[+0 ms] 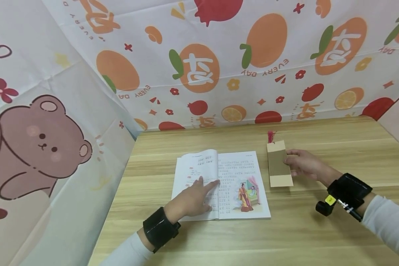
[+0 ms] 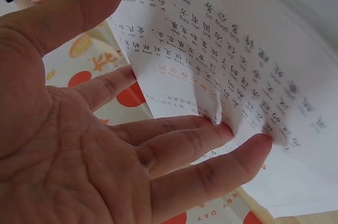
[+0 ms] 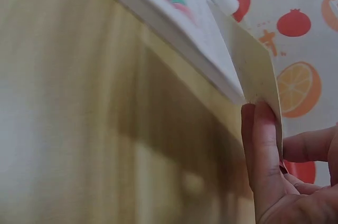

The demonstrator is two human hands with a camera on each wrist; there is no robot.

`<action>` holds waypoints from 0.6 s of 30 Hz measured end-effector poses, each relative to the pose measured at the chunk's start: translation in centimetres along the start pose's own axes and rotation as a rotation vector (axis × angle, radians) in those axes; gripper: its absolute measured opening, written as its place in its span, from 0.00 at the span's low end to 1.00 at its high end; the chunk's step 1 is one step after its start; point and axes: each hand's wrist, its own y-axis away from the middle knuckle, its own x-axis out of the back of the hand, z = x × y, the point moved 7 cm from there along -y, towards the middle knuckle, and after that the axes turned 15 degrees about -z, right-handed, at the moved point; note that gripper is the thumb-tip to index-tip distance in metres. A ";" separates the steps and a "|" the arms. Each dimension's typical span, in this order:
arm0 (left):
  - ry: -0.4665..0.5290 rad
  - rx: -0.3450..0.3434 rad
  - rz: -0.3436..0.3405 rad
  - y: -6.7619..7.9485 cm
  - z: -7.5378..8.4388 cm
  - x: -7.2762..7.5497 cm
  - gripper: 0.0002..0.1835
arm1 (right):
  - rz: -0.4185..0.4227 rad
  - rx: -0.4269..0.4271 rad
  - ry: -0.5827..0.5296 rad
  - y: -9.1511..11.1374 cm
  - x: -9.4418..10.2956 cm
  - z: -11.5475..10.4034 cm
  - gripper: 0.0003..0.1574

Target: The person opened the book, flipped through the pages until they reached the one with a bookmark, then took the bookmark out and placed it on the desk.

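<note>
An open book [image 1: 241, 166] lies on the table, with printed text on both pages and a colour picture on its right page. My left hand [image 1: 192, 197] rests on the left page near the spine. In the left wrist view, that hand's fingertips [image 2: 259, 147] touch the printed page [image 2: 211, 49], fingers spread and mostly straight. To the right of the book, my right hand [image 1: 306, 164] pinches a tan card bookmark [image 1: 279, 162] by its right edge. A red tassel [image 1: 270, 136] shows at its top. Thumb and fingers lie on opposite faces of the bookmark [image 3: 253, 65] in the right wrist view.
The wooden table [image 1: 146, 159] meets a fruit-printed cloth [image 1: 232, 96] along its back edge. At the left hangs a cloth with a bear print [image 1: 46, 140]. Black straps [image 1: 161, 227] with small cameras circle both wrists.
</note>
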 end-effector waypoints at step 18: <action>0.010 -0.012 0.009 0.2 0.0 0.0 0.41 | 0.154 -0.049 0.237 1.2 -1.0 2.5 0.23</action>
